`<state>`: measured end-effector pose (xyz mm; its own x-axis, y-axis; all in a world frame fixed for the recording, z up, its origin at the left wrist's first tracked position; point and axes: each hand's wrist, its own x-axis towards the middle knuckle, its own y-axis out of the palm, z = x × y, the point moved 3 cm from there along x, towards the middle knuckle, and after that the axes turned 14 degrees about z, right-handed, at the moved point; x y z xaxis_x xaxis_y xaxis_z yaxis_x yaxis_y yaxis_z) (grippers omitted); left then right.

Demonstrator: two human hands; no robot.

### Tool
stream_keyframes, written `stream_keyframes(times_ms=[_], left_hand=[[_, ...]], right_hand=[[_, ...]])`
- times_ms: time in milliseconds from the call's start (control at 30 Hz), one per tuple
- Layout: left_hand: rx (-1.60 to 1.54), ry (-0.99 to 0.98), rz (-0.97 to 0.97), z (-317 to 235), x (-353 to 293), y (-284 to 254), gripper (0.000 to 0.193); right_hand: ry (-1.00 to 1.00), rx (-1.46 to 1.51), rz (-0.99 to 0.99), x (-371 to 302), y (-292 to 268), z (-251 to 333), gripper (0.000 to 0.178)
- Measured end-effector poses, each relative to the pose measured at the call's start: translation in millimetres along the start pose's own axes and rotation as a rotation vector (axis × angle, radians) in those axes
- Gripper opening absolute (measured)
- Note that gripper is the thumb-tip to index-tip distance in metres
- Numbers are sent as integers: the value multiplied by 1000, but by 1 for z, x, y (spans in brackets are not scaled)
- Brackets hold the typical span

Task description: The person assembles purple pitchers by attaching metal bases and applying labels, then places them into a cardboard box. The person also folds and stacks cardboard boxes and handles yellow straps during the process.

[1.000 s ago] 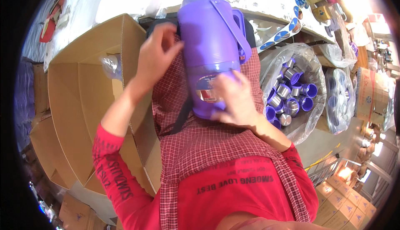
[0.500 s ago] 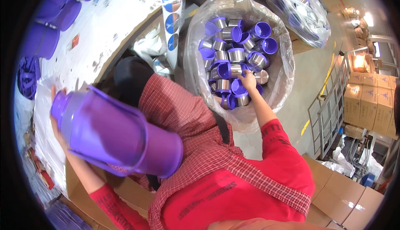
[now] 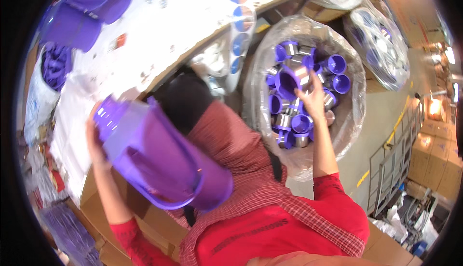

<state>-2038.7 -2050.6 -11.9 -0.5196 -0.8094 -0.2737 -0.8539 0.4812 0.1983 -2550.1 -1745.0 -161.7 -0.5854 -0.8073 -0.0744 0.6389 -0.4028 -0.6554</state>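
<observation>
A big purple thermos jug (image 3: 161,152) lies tilted across the front of my body, its threaded neck to the upper left and its long handle along the side. My left hand (image 3: 95,138) is wrapped round the neck end, with some fingers hidden behind it. Over on the right, my right hand (image 3: 314,97) reaches into a bag-lined container (image 3: 354,92) and grips a purple-and-steel cup (image 3: 288,82). That cup's purple mouth is turned toward me, above several similar cups (image 3: 339,83) heaped loosely in the liner.
Several purple jugs (image 3: 72,27) stand on the white-covered table (image 3: 159,29) at the far left. A strip of round stickers (image 3: 239,44) hangs over its edge. Another plastic-wrapped bag (image 3: 378,44) stands beyond the container. A metal rack (image 3: 390,155) and stacked cartons (image 3: 431,160) are at right.
My right hand has raised a cup from the heap and turned its mouth toward me. The whole view has shifted; my left hand still holds the jug.
</observation>
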Motion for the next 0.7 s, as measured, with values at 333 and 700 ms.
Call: stream_keyframes(times_ms=[333,700], left_hand=[[172,303,206,-34,1,50,93],[186,360,179,-12,-4,-2,99]], right_hand=[[-869,926,959,59,160,412,94],[-807,1032,957,55,233,414,62]])
